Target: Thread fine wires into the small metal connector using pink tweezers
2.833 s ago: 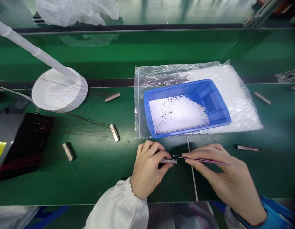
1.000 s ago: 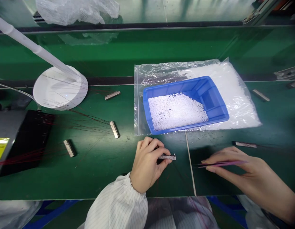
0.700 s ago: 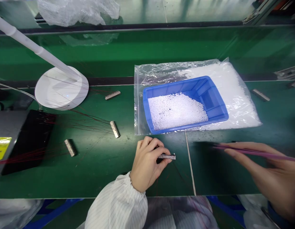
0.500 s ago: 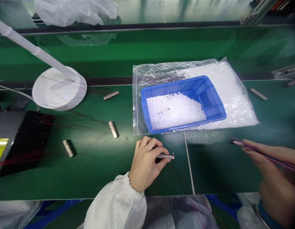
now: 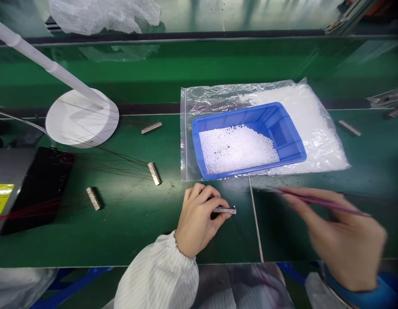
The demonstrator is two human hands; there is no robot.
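My left hand (image 5: 199,223) rests low over the green table, thumb and fingers pinched round a small pale connector strip (image 5: 227,210) with dark pins along its upper edge. Part of that strip is hidden by the fingers. To the right, my right hand (image 5: 347,236) is blurred by motion and grips slim pinkish tweezers (image 5: 324,201). Their tips point left towards the strip, some way apart from it. Just beyond both hands stands a blue plastic bin (image 5: 290,148) holding small white beads (image 5: 237,148).
Under the bin lies a clear zip bag (image 5: 324,146) of white beads. Similar strips (image 5: 154,173) lie left and far right, some with thin red wires. A white lamp base (image 5: 83,122) and a black-grey box (image 5: 34,189) stand at left.
My right hand has swept left with the tweezers, bringing their tips closer to the left hand. The left hand still pinches the connector strip in the same place.
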